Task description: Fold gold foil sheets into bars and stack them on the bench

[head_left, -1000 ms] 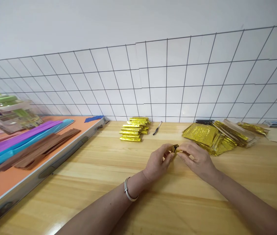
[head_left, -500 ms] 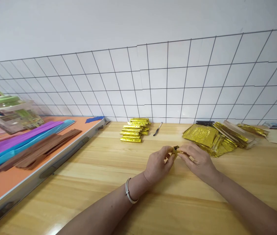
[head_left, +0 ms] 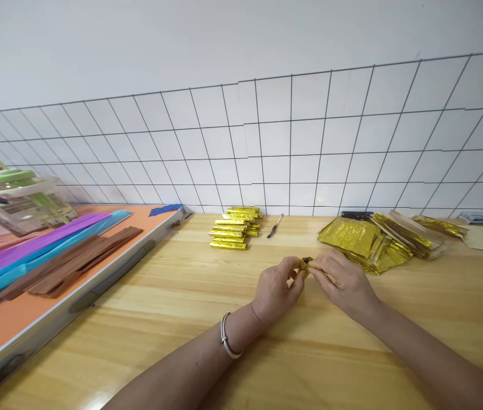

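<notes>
Between my two hands, above the wooden table [head_left: 173, 341], is a small gold foil piece [head_left: 306, 262], largely covered by fingers. My left hand [head_left: 276, 289] pinches its left side and wears a silver bangle at the wrist. From the right, my right hand [head_left: 344, 282] grips the same piece with thumb and fingers closed. Beyond my left hand lies a stack of narrow gold foil bars [head_left: 229, 232]. A spread pile of flat gold foil sheets [head_left: 352, 236] rests behind my right hand.
A pen [head_left: 274, 226] lies right of the bars. On the left, an orange raised board [head_left: 96, 267] holds brown strips [head_left: 70, 259], purple and blue strips, and a clear jug with a green lid [head_left: 32, 199]. A tiled wall [head_left: 310, 136] stands behind.
Both hands keep their hold on the foil piece, which has tilted slightly between the fingertips. Otherwise the view has shifted only a little.
</notes>
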Tool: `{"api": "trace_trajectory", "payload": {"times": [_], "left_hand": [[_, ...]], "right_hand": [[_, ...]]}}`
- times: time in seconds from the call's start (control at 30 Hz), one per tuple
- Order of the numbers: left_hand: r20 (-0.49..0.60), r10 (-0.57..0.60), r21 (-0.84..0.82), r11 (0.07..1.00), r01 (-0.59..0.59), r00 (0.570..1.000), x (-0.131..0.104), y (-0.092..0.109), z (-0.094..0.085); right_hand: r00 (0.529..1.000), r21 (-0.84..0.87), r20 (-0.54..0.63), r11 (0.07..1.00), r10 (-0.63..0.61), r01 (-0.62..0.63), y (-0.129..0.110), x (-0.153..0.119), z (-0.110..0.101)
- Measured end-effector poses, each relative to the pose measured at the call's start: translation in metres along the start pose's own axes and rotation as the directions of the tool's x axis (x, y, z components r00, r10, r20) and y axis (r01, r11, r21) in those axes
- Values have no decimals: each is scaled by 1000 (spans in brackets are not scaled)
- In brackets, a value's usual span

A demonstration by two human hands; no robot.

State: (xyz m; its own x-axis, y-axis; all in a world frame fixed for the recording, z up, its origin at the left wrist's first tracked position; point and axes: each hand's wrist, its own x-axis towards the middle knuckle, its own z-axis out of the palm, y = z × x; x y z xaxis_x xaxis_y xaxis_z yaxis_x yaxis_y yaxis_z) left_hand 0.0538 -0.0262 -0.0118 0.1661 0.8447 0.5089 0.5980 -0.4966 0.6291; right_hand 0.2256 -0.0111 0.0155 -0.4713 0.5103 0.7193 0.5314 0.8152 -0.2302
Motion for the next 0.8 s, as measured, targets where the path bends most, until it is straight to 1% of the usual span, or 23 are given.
{"api": "trace_trajectory", "payload": {"times": [0.37, 0.57, 0.8], "left_hand": [[-42, 10, -19, 1000, -11, 999, -1, -1, 3], [-17, 24, 1, 1000, -24, 1000, -1, -1, 3], [-31, -27, -5, 1000, 27, 999, 0, -1, 3]], "right_hand": [[998, -136, 59, 991, -5, 13, -1, 0, -1], [998, -155, 65, 988, -6, 16, -3, 1, -2], [997, -181, 79, 983, -2, 17, -3, 1, -4]]}}
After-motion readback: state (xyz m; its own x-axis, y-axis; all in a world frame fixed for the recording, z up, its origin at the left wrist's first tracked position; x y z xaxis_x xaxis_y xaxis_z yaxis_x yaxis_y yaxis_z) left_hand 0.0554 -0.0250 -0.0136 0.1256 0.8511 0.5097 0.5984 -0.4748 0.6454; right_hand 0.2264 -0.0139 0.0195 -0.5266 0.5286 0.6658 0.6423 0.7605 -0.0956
